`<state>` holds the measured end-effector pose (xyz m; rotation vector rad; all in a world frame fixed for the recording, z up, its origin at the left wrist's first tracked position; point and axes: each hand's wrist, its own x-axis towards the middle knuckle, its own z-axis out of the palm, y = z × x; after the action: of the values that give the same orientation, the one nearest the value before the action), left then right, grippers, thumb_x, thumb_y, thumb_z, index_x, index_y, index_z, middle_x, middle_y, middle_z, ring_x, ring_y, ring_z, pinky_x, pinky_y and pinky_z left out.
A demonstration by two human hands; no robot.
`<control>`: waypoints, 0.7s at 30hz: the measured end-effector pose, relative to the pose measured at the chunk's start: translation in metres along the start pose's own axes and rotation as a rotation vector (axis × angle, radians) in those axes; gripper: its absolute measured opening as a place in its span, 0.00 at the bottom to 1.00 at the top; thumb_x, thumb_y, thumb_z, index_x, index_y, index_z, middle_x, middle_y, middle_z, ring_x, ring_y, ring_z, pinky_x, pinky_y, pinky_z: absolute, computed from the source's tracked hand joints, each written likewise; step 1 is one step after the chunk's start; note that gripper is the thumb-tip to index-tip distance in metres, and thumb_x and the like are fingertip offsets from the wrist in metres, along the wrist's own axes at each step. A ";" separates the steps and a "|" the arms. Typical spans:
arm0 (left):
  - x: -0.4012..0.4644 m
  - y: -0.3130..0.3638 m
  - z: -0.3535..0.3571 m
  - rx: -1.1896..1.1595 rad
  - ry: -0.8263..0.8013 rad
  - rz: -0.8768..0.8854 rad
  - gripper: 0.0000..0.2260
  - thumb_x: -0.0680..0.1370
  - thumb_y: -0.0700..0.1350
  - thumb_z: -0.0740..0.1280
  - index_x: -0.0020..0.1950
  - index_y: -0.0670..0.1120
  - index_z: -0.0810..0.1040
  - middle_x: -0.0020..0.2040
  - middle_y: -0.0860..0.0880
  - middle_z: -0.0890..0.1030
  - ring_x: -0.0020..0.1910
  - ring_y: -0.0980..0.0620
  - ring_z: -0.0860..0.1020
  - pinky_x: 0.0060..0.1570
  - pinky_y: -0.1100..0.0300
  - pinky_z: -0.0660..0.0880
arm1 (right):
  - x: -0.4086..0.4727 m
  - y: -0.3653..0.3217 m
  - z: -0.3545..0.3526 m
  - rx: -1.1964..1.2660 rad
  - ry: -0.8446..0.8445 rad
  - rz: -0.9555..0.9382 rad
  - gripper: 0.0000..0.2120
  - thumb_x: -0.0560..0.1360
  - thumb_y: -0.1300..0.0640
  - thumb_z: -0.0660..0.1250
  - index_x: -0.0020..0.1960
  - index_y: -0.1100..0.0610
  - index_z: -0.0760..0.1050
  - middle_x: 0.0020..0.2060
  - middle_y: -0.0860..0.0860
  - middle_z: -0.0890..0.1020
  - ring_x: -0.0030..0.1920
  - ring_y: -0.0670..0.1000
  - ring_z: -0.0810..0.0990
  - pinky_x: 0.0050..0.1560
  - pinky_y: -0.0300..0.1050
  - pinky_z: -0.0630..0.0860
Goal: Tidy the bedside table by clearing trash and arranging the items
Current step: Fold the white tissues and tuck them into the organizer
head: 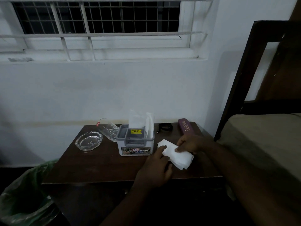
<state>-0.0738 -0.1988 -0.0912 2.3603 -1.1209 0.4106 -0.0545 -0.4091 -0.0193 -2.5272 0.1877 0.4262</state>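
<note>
So both hands are on the stack of white tissues [179, 156], just over the front right part of the bedside table [101, 167], right beside the grey OPEL box [136, 144]. The right hand [190, 144] has its thumb clamped on top, and the left hand [156, 168] pinches the near end. The glass ashtray [88, 141] and a tilted glass [109, 130] sit off to the left.

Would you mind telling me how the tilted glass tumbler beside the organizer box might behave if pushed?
The glass tumbler lies tilted beside the organizer box, so a nudge would probably roll or topple it. Clear glass: likely fragile, slippery.
</note>
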 end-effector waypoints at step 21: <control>0.044 0.052 -0.068 -1.100 0.596 -0.339 0.31 0.69 0.38 0.77 0.59 0.63 0.65 0.59 0.64 0.75 0.57 0.56 0.80 0.47 0.62 0.81 | -0.024 -0.034 -0.032 1.147 -0.092 -0.426 0.23 0.68 0.62 0.76 0.61 0.64 0.76 0.57 0.60 0.83 0.56 0.59 0.83 0.48 0.49 0.82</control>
<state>-0.0911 -0.2182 0.0013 1.2694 -0.4328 0.2393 -0.0618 -0.3975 0.0311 -1.3581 -0.1253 0.1662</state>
